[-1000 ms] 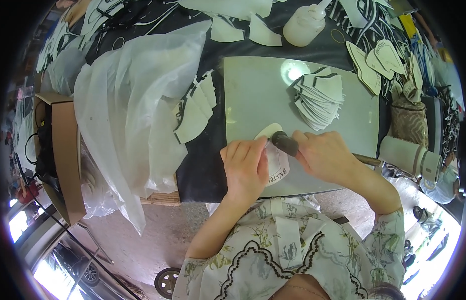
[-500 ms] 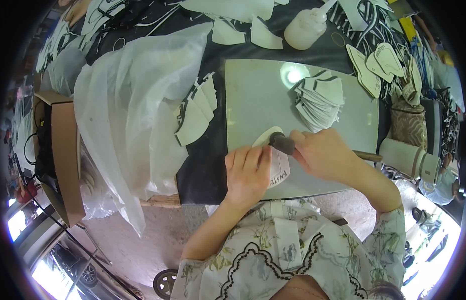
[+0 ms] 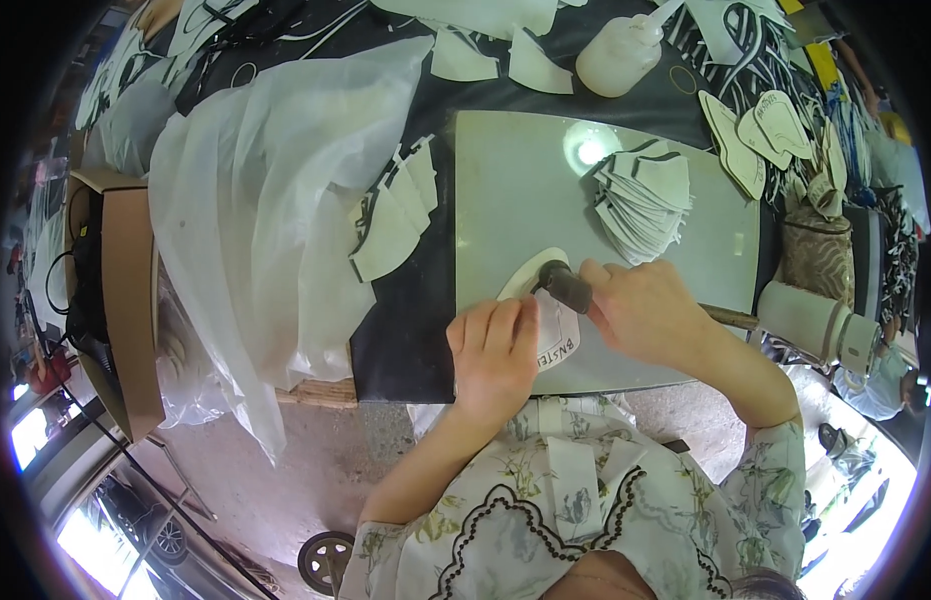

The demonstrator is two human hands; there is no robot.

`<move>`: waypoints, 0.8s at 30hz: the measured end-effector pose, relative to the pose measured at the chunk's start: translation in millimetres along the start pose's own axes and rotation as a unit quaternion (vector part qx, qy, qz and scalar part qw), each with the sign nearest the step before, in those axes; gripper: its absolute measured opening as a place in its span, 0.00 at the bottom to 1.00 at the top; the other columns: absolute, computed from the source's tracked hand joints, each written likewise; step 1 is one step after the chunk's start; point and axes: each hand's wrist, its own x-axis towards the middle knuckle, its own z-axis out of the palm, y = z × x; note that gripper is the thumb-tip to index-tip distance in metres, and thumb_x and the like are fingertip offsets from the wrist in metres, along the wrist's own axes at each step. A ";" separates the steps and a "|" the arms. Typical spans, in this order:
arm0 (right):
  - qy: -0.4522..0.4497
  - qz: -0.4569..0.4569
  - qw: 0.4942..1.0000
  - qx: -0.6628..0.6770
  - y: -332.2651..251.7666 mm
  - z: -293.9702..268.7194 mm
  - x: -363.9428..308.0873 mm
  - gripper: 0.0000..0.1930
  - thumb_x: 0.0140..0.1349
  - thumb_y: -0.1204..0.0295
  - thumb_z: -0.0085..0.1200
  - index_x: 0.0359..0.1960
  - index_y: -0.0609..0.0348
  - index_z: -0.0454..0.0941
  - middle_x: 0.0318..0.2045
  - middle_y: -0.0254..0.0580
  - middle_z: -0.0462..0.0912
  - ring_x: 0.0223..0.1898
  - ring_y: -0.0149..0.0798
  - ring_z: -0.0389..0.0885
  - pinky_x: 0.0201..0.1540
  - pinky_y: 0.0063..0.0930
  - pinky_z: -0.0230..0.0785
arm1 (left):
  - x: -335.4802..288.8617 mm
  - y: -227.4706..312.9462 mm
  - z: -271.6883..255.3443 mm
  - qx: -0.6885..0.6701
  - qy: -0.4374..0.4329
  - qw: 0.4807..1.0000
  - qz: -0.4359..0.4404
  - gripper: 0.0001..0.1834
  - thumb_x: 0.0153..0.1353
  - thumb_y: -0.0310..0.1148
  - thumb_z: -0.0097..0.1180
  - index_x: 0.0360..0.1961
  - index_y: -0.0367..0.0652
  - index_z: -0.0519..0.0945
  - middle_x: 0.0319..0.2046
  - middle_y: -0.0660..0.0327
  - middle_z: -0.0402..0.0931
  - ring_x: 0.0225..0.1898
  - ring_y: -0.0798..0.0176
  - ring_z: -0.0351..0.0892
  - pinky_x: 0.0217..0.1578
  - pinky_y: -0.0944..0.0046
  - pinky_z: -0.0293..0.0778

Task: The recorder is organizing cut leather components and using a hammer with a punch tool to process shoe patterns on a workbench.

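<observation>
My right hand (image 3: 640,305) grips a hammer whose dark head (image 3: 568,290) faces left and whose wooden handle (image 3: 730,317) sticks out past my wrist. The head is low over a pale, curved shoe-shaped piece (image 3: 557,335) with dark lettering; I cannot tell whether they touch. My left hand (image 3: 495,355) presses the piece from its left side, fingers bent and close together, hiding part of it. Both hands work over the grey board (image 3: 505,200). Just beyond them lies a fanned stack of white cut pieces (image 3: 642,200) with black edges.
More white pieces (image 3: 400,215) lie left of the board beside a clear plastic sheet (image 3: 275,200). An open cardboard box (image 3: 130,300) stands at far left. At the back are a white squeeze bottle (image 3: 615,60) and pale templates (image 3: 735,150). A white cylindrical machine part (image 3: 810,320) is at right.
The view has shifted slightly. Both hands, the hammer and the lettered piece keep nearly the same places relative to each other.
</observation>
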 end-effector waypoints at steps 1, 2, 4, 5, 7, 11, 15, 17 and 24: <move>-0.001 0.003 1.000 0.002 0.0 0.2 -0.3 0.11 0.57 0.69 0.57 0.34 0.60 0.67 0.18 0.43 0.78 0.19 0.49 0.79 0.20 0.41 0.67 | -0.4 0.0 0.4 0.024 -0.003 0.999 0.021 0.14 0.52 0.26 0.62 0.42 0.40 0.82 0.38 0.63 0.75 0.41 0.59 0.75 0.45 0.56 0.65; -0.002 0.006 1.000 0.005 -0.3 0.4 -1.0 0.11 0.57 0.70 0.56 0.34 0.60 0.67 0.18 0.44 0.78 0.19 0.49 0.79 0.20 0.41 0.67 | -0.8 0.3 0.1 0.047 -0.006 0.998 0.042 0.15 0.52 0.26 0.61 0.43 0.39 0.82 0.39 0.62 0.75 0.41 0.58 0.75 0.46 0.56 0.65; 0.017 0.004 1.000 0.023 1.0 3.2 -1.9 0.11 0.57 0.70 0.56 0.35 0.60 0.67 0.19 0.44 0.78 0.19 0.49 0.79 0.20 0.41 0.67 | 3.0 1.8 -5.9 0.055 -0.028 0.997 0.048 0.15 0.52 0.26 0.61 0.43 0.39 0.82 0.40 0.61 0.75 0.42 0.58 0.75 0.46 0.56 0.65; 0.035 0.002 0.999 0.040 1.0 4.0 -2.4 0.12 0.57 0.69 0.56 0.35 0.61 0.67 0.19 0.44 0.78 0.19 0.50 0.79 0.20 0.41 0.67 | 4.4 2.1 -8.1 0.063 -0.050 0.995 0.054 0.16 0.51 0.27 0.60 0.43 0.38 0.81 0.40 0.61 0.75 0.42 0.58 0.75 0.47 0.56 0.65; 0.027 0.001 1.000 0.014 -4.4 3.7 -3.6 0.12 0.61 0.66 0.55 0.33 0.60 0.68 0.18 0.44 0.78 0.18 0.48 0.79 0.19 0.40 0.67 | 4.4 1.6 -5.7 0.063 -0.040 0.995 0.060 0.16 0.51 0.27 0.59 0.43 0.38 0.81 0.41 0.60 0.74 0.42 0.58 0.75 0.47 0.56 0.65; 0.075 -0.001 0.997 0.022 -3.7 4.8 -3.6 0.14 0.65 0.62 0.53 0.31 0.60 0.68 0.15 0.43 0.77 0.16 0.47 0.78 0.17 0.39 0.67 | 4.0 1.0 -6.1 0.064 -0.046 0.996 0.051 0.16 0.51 0.27 0.60 0.43 0.38 0.81 0.40 0.61 0.75 0.43 0.58 0.74 0.46 0.56 0.65; 0.056 0.007 0.998 -0.018 -8.5 6.3 -5.4 0.14 0.65 0.62 0.53 0.30 0.61 0.68 0.15 0.43 0.77 0.16 0.48 0.78 0.17 0.39 0.67 | 3.9 1.5 -4.3 0.045 -0.023 0.998 0.040 0.14 0.51 0.26 0.62 0.42 0.39 0.81 0.39 0.62 0.75 0.43 0.59 0.74 0.46 0.57 0.65; 0.012 0.041 0.999 0.007 -5.1 13.7 -4.7 0.11 0.59 0.69 0.55 0.35 0.60 0.67 0.18 0.44 0.78 0.18 0.49 0.79 0.20 0.39 0.67 | 4.9 0.2 -5.3 -0.072 0.007 0.995 -0.064 0.14 0.51 0.25 0.64 0.41 0.40 0.82 0.37 0.64 0.76 0.42 0.59 0.75 0.45 0.58 0.65; 0.026 0.034 0.999 0.020 -5.0 14.7 -6.5 0.11 0.60 0.69 0.55 0.35 0.60 0.68 0.18 0.45 0.78 0.18 0.50 0.78 0.20 0.40 0.68 | -3.6 2.1 1.0 0.004 0.014 1.000 0.008 0.14 0.49 0.23 0.63 0.40 0.39 0.83 0.37 0.63 0.76 0.41 0.58 0.75 0.44 0.56 0.66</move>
